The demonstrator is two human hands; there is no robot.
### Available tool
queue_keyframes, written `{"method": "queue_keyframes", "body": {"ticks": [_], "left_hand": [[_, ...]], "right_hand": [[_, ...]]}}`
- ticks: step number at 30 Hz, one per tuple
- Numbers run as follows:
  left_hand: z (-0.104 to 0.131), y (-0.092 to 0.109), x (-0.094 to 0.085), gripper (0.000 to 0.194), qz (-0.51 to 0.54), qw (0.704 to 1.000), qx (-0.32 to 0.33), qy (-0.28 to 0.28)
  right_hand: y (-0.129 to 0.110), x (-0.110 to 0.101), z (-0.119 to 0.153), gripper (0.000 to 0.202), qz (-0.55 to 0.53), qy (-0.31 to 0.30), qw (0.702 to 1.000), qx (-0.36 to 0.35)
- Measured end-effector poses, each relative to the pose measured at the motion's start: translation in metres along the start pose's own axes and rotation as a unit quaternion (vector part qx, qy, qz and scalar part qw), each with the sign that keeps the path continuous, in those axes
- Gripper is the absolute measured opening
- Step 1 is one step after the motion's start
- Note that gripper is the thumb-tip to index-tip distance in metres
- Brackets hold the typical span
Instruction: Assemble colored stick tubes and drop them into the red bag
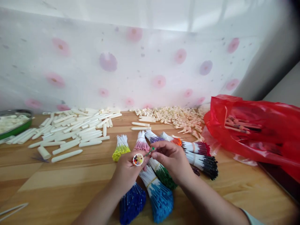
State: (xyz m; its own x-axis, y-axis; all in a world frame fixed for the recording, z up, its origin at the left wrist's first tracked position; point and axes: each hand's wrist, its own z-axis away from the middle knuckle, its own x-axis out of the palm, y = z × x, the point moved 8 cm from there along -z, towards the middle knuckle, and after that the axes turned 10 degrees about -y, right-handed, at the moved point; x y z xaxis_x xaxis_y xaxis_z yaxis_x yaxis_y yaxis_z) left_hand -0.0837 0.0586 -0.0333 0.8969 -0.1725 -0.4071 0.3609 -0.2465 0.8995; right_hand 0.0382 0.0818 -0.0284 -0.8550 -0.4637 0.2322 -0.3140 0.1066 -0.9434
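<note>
My left hand (127,167) is closed around a white pen barrel (138,159), whose round end faces me and shows several coloured tips inside. Close beside it, my right hand (172,159) pinches a thin green-tipped pen refill (150,152). Rubber-banded bundles of thin white sticks with coloured ends lie around both hands. Below them are a dark blue bundle (132,203), a light blue bundle (160,200) and a green bundle (164,175), partly covered by my right hand. Yellow (121,148) and pink bundles (142,142) lie just beyond, and a black bundle (203,162) is to the right.
White tubes (77,128) are heaped at the left, near a green-rimmed bowl (17,126). Small cream-coloured parts (173,115) are piled at the back. A red plastic bag (253,128) takes up the right side. Behind stands a wall covered in flower-patterned sheeting (140,68).
</note>
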Motion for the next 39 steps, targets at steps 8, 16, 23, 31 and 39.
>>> {"method": "queue_keyframes", "body": {"ticks": [8,16,23,31,39], "left_hand": [[0.005,0.016,-0.015,0.015,-0.013,0.991,0.112,0.077],[0.006,0.016,-0.016,0.015,-0.094,0.984,0.121,0.089],[0.005,0.015,-0.013,0.014,-0.097,0.985,0.117,0.081],[0.005,0.017,-0.012,0.015,-0.111,0.982,0.122,0.088],[0.006,0.024,-0.005,0.018,-0.14,0.974,0.168,0.064]], "right_hand": [[-0.07,-0.001,0.039,0.015,0.291,0.035,0.937,-0.187],[-0.122,0.009,0.094,0.031,0.378,0.03,0.877,-0.295],[-0.11,0.013,0.088,0.016,0.373,0.026,0.888,-0.269],[-0.126,0.04,0.082,0.019,0.417,-0.041,0.845,-0.333],[-0.116,0.048,0.076,0.03,0.413,-0.067,0.84,-0.346]]}}
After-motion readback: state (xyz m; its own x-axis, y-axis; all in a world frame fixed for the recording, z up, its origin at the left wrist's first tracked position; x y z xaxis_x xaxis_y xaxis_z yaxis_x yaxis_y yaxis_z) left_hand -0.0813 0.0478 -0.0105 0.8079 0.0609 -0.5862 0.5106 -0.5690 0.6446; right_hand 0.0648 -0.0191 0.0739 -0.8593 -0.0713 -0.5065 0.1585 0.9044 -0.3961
